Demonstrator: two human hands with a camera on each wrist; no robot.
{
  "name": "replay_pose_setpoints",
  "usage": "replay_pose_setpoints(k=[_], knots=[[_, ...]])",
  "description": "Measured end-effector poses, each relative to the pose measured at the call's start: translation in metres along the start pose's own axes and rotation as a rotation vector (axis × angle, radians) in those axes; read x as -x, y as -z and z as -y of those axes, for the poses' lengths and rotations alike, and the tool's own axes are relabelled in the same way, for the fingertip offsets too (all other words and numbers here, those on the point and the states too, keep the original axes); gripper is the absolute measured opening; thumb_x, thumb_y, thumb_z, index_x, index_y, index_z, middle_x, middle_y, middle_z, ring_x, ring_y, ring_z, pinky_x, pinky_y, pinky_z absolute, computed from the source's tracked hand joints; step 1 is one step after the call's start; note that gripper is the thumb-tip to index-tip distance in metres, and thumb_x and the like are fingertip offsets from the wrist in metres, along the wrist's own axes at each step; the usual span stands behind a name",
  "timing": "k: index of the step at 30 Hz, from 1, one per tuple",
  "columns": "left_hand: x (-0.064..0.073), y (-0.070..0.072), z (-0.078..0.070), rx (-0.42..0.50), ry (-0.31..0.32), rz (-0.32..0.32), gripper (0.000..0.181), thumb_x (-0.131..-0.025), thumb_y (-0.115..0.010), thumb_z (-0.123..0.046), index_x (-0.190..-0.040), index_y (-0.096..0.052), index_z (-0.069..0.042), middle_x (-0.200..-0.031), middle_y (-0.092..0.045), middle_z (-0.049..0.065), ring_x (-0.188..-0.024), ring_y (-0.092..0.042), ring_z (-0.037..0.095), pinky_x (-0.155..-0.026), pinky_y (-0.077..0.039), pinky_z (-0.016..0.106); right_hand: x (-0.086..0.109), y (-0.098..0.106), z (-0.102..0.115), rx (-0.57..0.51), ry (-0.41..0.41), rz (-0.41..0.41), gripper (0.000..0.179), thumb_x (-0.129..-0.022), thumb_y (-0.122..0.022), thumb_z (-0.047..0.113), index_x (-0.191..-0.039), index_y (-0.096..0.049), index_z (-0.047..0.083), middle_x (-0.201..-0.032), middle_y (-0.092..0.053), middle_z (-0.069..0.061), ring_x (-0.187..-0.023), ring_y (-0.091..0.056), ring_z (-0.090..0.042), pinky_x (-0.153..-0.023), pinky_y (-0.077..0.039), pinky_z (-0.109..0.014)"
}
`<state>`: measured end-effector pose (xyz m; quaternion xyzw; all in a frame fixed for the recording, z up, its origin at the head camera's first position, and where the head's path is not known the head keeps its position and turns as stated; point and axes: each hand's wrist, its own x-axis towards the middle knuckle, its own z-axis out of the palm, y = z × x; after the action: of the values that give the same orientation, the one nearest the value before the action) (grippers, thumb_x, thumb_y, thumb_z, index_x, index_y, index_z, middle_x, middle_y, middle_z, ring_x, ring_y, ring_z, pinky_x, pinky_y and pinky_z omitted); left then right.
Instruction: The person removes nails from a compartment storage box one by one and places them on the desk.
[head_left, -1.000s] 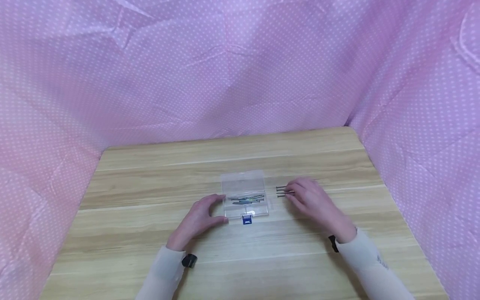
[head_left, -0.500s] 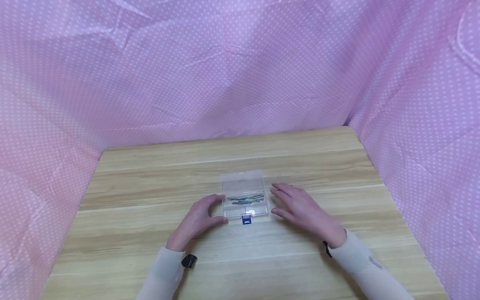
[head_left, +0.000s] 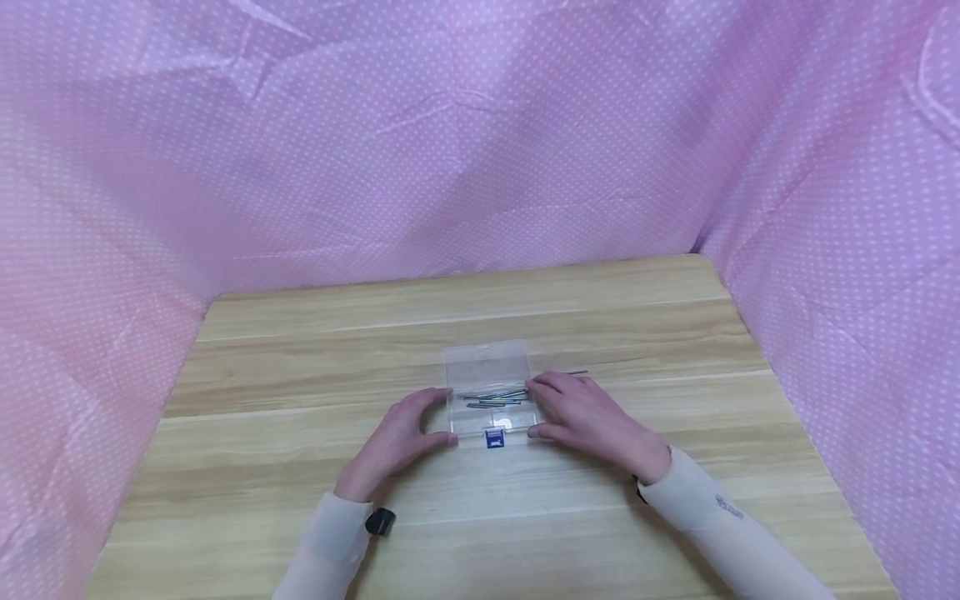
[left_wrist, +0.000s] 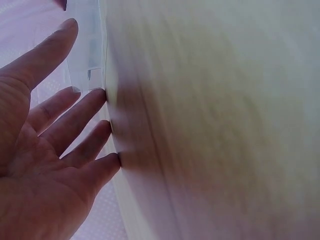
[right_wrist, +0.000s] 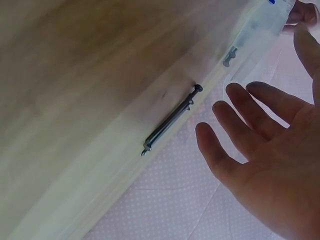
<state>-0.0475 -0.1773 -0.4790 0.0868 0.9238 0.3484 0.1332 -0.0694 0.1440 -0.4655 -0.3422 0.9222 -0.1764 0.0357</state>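
Note:
A clear plastic box (head_left: 517, 423) with a blue latch (head_left: 495, 438) lies on the table, its lid (head_left: 486, 367) folded back. Several dark metal nails (head_left: 495, 401) lie across each other inside. At the box's left side my left hand (head_left: 397, 433) has its thumb and fingers spread; the left wrist view shows them fairly straight near the box (left_wrist: 87, 40). My right hand (head_left: 588, 421) is at the right side, fingers relaxed and holding nothing. Loose nails (right_wrist: 172, 120) lie together on the wood beside it, mostly hidden behind that hand in the head view.
The wooden table (head_left: 300, 350) reaches back to pink dotted cloth (head_left: 465, 167), which hangs behind it and along both sides. A dark strap piece (head_left: 380, 522) sits at the left wrist, by the pale sleeve (head_left: 330, 533).
My right hand has left the loose nails and moved left to the box's right side. The left hand has stayed in place, and the box has hardly moved.

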Motion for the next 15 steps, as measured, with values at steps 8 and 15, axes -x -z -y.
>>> replay_pose_setpoints(k=[8,15], knots=[[0.002,0.002,-0.007,-0.02,0.014,0.022,0.078,-0.083,-0.089,-0.032,-0.15,-0.054,-0.011,-0.152,-0.054,0.012,-0.144,-0.045,0.035,-0.119,-0.035,0.053,-0.002,-0.002,0.0,-0.006,-0.001,0.006,0.069,-0.093,-0.077,0.045,-0.145,-0.057,0.004,-0.141,-0.06,-0.012,-0.13,-0.057,-0.029,-0.104,-0.05,-0.052],[0.005,0.007,-0.015,-0.073,-0.049,-0.043,0.067,-0.09,-0.082,-0.035,-0.148,-0.057,-0.012,-0.152,-0.053,0.012,-0.143,-0.045,0.035,-0.118,-0.035,0.055,-0.003,-0.004,-0.001,0.0,0.014,-0.003,0.065,-0.094,-0.077,0.041,-0.143,-0.059,0.003,-0.136,-0.062,-0.012,-0.124,-0.06,-0.027,-0.1,-0.052,-0.05]])
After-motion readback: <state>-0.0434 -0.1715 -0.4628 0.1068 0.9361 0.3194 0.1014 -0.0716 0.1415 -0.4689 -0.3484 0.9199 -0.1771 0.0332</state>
